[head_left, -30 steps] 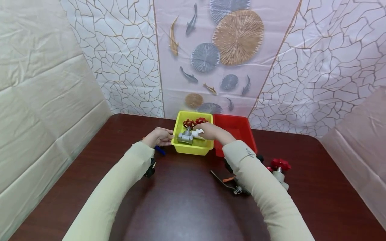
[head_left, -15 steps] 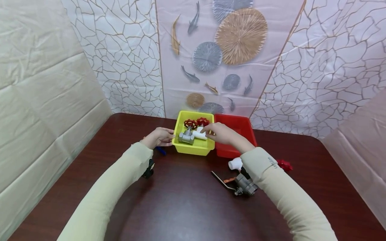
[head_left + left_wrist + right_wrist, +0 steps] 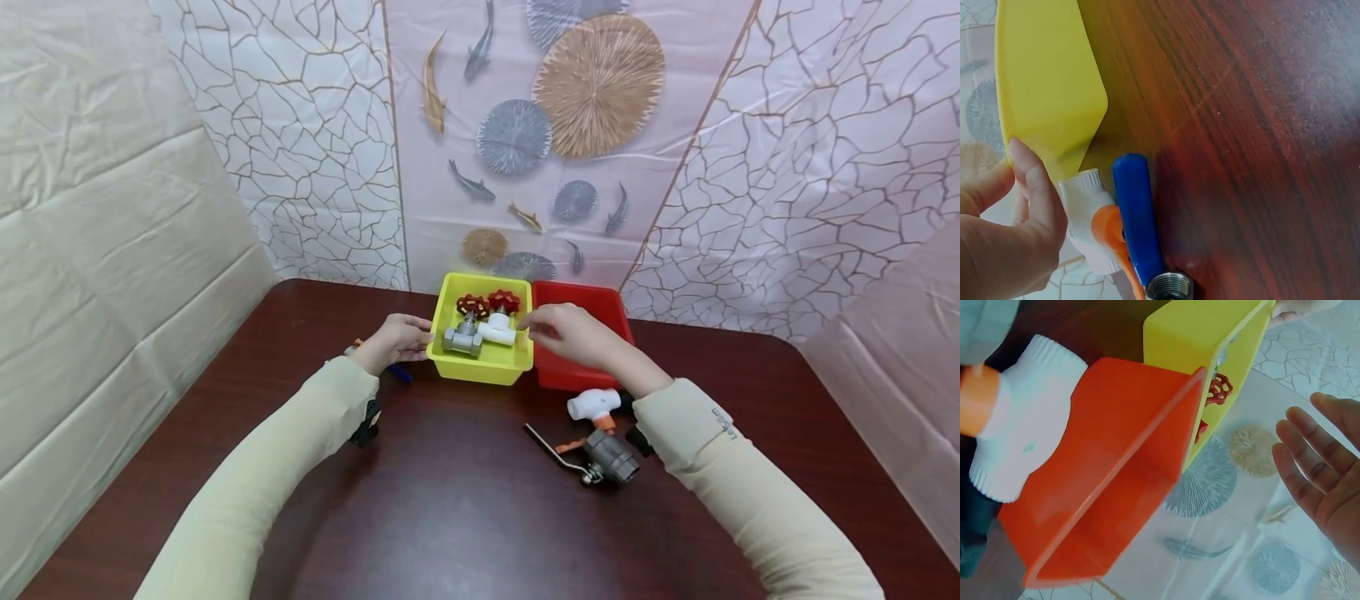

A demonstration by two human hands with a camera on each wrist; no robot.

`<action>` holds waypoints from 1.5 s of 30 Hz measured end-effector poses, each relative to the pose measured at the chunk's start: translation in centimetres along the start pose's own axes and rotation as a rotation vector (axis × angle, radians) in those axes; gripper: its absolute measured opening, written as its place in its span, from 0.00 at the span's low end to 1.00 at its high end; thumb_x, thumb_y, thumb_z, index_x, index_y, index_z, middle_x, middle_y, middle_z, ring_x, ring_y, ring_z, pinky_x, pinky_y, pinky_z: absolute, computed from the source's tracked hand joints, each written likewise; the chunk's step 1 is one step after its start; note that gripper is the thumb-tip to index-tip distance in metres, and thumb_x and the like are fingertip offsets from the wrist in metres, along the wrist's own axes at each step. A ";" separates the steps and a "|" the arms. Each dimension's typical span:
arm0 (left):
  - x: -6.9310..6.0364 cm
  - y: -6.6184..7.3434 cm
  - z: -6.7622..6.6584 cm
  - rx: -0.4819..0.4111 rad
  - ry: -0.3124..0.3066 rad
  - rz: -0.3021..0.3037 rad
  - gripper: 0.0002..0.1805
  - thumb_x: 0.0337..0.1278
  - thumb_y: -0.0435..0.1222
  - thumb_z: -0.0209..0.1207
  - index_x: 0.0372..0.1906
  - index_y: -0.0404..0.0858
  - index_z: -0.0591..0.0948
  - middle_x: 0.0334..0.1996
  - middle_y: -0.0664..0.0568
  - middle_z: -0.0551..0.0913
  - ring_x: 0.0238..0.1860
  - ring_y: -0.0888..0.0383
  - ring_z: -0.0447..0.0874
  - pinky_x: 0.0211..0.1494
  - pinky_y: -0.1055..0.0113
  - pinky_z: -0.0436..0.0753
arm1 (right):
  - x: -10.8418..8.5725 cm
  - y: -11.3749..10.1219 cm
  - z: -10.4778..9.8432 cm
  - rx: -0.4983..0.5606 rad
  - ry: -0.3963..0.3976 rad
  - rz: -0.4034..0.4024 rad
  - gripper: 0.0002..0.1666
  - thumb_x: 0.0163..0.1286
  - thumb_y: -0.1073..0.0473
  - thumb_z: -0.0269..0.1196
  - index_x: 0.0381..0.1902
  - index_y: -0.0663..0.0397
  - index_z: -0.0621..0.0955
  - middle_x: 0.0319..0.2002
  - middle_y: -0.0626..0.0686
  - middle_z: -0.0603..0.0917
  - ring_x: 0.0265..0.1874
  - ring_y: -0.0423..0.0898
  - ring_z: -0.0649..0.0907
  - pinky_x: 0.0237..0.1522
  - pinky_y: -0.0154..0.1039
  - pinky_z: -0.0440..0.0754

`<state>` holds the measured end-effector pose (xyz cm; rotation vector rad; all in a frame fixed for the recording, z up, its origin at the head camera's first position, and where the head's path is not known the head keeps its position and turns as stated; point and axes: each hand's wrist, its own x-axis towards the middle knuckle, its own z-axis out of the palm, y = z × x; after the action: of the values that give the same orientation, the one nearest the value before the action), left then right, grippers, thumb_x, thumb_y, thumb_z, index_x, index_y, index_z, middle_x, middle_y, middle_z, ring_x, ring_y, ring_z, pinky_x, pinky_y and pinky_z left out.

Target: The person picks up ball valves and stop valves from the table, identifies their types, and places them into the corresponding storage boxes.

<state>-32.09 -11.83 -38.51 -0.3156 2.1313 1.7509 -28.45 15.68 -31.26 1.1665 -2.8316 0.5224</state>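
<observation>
My left hand (image 3: 397, 340) pinches the left rim of a yellow bin (image 3: 480, 372) between thumb and fingers, as the left wrist view also shows. Inside the bin lie a grey metal valve (image 3: 462, 337) and a white plastic valve (image 3: 498, 329), each with a red handwheel. My right hand (image 3: 573, 333) hovers over the boundary of the yellow bin and the red bin (image 3: 573, 377), holding nothing. Its fingers look loosely extended in the right wrist view, apart from both bins.
Right of centre on the table lie a metal ball valve (image 3: 611, 457) with a long lever and a white valve (image 3: 594, 404) with an orange handle. Beside the left hand are a blue-handled valve (image 3: 1136, 212) and a white-and-orange valve (image 3: 1088, 203).
My right hand has let go of the white valve, leaving it in the yellow bin, and has drawn back to the right. The left hand keeps its place at the rim.
</observation>
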 end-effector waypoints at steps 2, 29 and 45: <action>-0.3 -0.4 0.1 0.036 0.000 0.069 0.24 0.65 0.30 0.52 0.65 0.33 0.67 0.50 0.38 0.77 0.32 0.57 0.80 0.33 0.71 0.82 | -0.6 0.1 -0.3 -0.015 0.008 0.001 0.12 0.65 0.65 0.61 0.45 0.59 0.83 0.43 0.56 0.85 0.44 0.50 0.83 0.47 0.46 0.81; -3.8 -0.6 4.1 0.781 0.302 0.701 0.22 0.55 0.33 0.60 0.57 0.38 0.75 0.52 0.38 0.72 0.49 0.42 0.73 0.43 0.53 0.78 | -7.9 4.5 -2.4 -0.008 0.135 0.143 0.12 0.65 0.68 0.59 0.45 0.61 0.83 0.41 0.57 0.86 0.37 0.48 0.83 0.42 0.47 0.81; -4.7 1.3 10.5 0.866 -0.014 1.123 0.08 0.59 0.34 0.60 0.43 0.41 0.81 0.40 0.51 0.81 0.42 0.56 0.81 0.47 0.63 0.80 | -12.3 7.5 -3.4 -0.073 0.239 0.210 0.09 0.65 0.68 0.58 0.41 0.62 0.83 0.40 0.61 0.86 0.41 0.56 0.84 0.44 0.55 0.79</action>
<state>-26.90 -1.57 -37.18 1.3083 3.0113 0.9107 -25.12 29.99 -32.22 0.7431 -2.7512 0.5229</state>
